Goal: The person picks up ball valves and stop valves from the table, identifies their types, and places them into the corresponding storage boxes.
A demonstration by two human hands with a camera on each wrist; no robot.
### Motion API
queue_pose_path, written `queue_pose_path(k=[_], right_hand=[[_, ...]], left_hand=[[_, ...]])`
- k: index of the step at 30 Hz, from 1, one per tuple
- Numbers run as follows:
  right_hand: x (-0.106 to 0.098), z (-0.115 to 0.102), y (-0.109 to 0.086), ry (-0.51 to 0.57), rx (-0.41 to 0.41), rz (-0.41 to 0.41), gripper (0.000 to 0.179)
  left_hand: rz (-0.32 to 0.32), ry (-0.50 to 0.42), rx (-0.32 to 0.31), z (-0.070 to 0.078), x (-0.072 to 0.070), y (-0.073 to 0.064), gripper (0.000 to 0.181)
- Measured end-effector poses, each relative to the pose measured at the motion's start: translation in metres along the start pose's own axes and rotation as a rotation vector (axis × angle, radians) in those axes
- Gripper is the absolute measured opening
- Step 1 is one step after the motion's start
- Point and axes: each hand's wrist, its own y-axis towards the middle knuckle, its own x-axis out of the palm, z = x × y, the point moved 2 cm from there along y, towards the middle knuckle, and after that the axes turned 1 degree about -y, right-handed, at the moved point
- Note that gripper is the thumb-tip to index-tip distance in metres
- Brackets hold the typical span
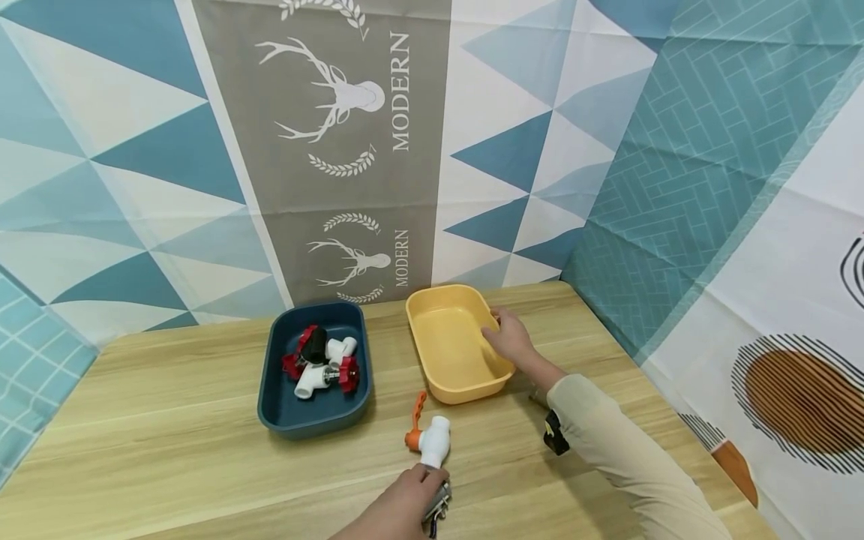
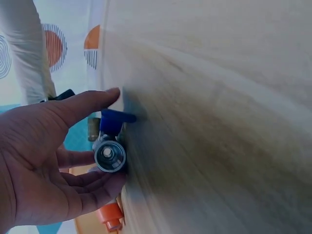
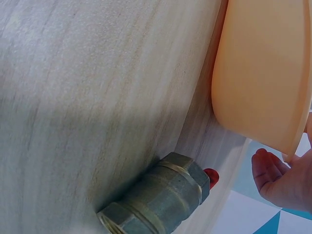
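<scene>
My left hand is around a metal ball valve with a blue handle. In the left wrist view the fingers curl along one side of the valve and the thumb lies close by the handle. Just beyond it on the table is a white plastic ball valve with an orange handle. My right hand grips the right rim of a yellow tray, thumb over the inside and fingers outside. Nothing lies in that tray.
A dark blue tray to the left holds several white valve pieces with red handles. A brass fitting lies on the wooden table near the right forearm, partly hidden in the head view. Patterned cloth hangs behind and at the right.
</scene>
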Motion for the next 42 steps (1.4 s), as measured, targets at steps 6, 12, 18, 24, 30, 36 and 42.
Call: queue_pose_path(k=[6, 12, 18, 24, 30, 36, 42], right_hand=[[-0.001, -0.002, -0.001, 0.008, 0.007, -0.004, 0.049], [-0.001, -0.002, -0.002, 0.013, 0.009, -0.011, 0.050], [-0.001, -0.002, -0.002, 0.016, 0.014, -0.016, 0.052], [0.000, 0.001, -0.001, 0.023, 0.007, -0.016, 0.053], [0.001, 0.002, -0.002, 0.032, 0.012, -0.015, 0.053], [0.003, 0.003, -0.002, 0.029, 0.016, -0.008, 0.053], [0.003, 0.005, -0.002, 0.034, 0.023, -0.004, 0.053]], left_hand=[[-0.006, 0.026, -0.008, 0.002, 0.002, 0.002, 0.064], [0.000, 0.023, -0.021, 0.004, 0.000, 0.002, 0.064], [0.044, -0.100, -0.023, 0.007, -0.010, -0.003, 0.069], [0.136, -0.180, -0.024, 0.008, -0.029, -0.007, 0.073], [0.303, -0.224, -0.003, 0.005, -0.047, -0.010, 0.067], [0.427, -0.253, -0.023, 0.001, -0.060, -0.007, 0.065], [0.520, -0.284, -0.019, -0.004, -0.067, 0.002, 0.061]])
